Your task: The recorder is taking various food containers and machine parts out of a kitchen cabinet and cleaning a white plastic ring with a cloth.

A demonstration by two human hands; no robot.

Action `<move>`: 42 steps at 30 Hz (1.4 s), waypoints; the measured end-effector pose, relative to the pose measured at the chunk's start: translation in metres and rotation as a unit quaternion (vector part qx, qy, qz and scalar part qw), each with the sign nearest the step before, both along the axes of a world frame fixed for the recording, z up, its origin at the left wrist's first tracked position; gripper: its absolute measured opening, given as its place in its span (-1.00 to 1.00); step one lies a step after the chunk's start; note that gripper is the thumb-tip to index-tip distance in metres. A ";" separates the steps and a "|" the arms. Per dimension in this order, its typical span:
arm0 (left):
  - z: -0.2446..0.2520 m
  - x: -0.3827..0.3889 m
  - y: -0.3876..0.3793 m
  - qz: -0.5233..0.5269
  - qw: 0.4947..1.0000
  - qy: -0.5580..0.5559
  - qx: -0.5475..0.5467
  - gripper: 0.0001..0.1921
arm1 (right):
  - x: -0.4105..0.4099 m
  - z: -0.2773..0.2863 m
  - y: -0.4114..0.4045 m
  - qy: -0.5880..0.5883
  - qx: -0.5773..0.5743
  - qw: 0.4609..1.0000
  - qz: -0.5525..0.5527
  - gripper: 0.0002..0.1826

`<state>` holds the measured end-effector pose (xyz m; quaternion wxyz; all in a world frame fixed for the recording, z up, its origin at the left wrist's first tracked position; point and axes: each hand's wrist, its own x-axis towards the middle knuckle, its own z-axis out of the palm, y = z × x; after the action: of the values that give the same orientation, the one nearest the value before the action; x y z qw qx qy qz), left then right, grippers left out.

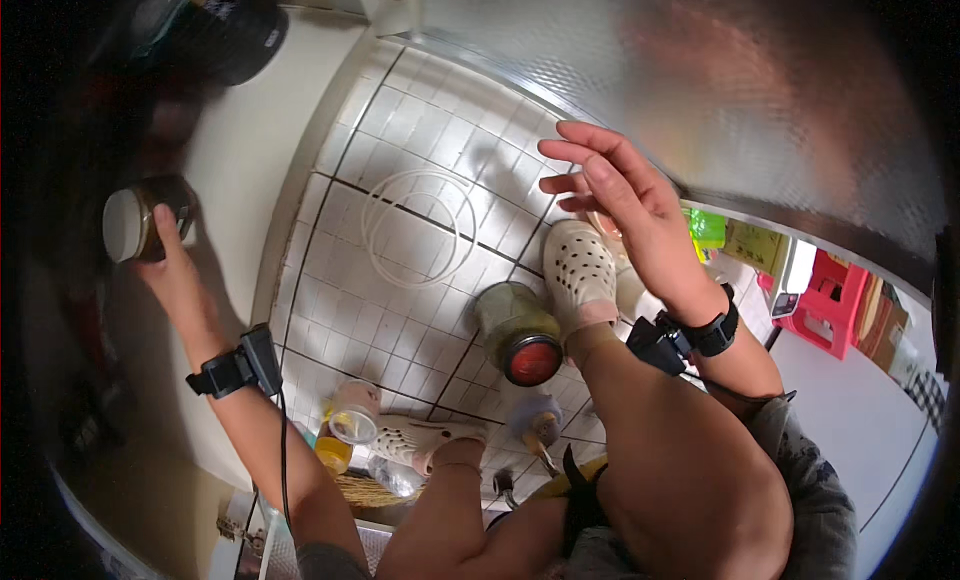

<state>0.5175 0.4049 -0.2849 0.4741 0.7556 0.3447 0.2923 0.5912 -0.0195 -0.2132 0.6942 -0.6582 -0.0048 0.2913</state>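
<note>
At the left, inside a white-floored cabinet compartment (pixel 247 129), my left hand (pixel 169 261) grips a dark jar with a white lid (pixel 124 226). The jar is tilted with its lid towards the left rim. My right hand (pixel 637 205) is raised over the tiled floor, fingers apart and slightly curled, holding nothing. Below it is a cream perforated clog (pixel 579 268) on my foot. A large greenish glass jar with a red-and-black lid (pixel 517 332) stands on the tiles between my feet.
A coil of white tubing (pixel 420 227) lies on the tiles. Near my other clog (pixel 397 437) stand a clear plastic container (pixel 355 415) and a bottle of yellow liquid (pixel 334 452). A metal-looking panel (pixel 525 62) borders the top right. A pink plastic stool (pixel 829 302) is at the right.
</note>
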 end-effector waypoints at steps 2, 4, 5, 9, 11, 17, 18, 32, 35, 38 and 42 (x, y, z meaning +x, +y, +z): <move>0.000 0.000 0.004 0.001 1.000 -0.002 0.015 -0.29 | 0.006 -0.002 -0.011 -0.008 -0.068 0.997 0.034 -0.52; -0.001 -0.002 0.006 -0.016 1.000 0.019 0.016 -0.32 | 0.007 -0.005 -0.022 -0.005 -0.110 0.992 0.055 -0.55; -0.001 -0.003 0.006 -0.018 0.999 0.030 0.026 -0.33 | 0.006 -0.007 -0.029 -0.014 -0.114 0.991 0.065 -0.55; -0.007 -0.001 -0.006 -0.027 0.998 0.035 0.049 -0.32 | -0.009 -0.006 -0.070 0.006 -0.177 0.983 0.047 -0.60; -0.006 0.006 -0.012 -0.037 0.997 0.036 0.049 -0.22 | -0.020 -0.004 -0.093 -0.004 -0.218 0.975 0.046 -0.60; -0.008 0.033 -0.027 -0.078 0.994 0.029 0.066 -0.15 | -0.060 -0.003 -0.154 -0.081 -0.364 0.927 -0.027 -0.70; -0.009 0.037 -0.029 -0.080 0.995 0.022 0.062 -0.14 | -0.069 -0.007 -0.161 -0.092 -0.413 0.906 -0.007 -0.69; -0.017 0.081 -0.050 -0.002 0.999 -0.042 -0.019 -0.09 | -0.148 -0.081 -0.203 -0.188 -0.543 0.797 0.184 0.11; -0.016 0.080 -0.058 -0.036 0.993 -0.114 0.006 -0.12 | -0.146 -0.082 -0.202 -0.202 -0.507 0.820 0.171 0.09; -0.005 0.070 -0.066 -0.020 0.992 -0.122 -0.029 -0.14 | -0.147 -0.076 -0.197 -0.202 -0.492 0.833 0.149 0.02; 0.005 0.066 -0.063 -0.014 0.997 -0.052 -0.058 -0.11 | -0.147 -0.065 -0.190 -0.208 -0.523 0.818 0.122 0.00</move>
<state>0.5834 0.3417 -0.2794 0.5384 0.7154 0.3257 0.3038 0.4438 -0.2097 -0.2781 0.1868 -0.9612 -0.0761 0.1880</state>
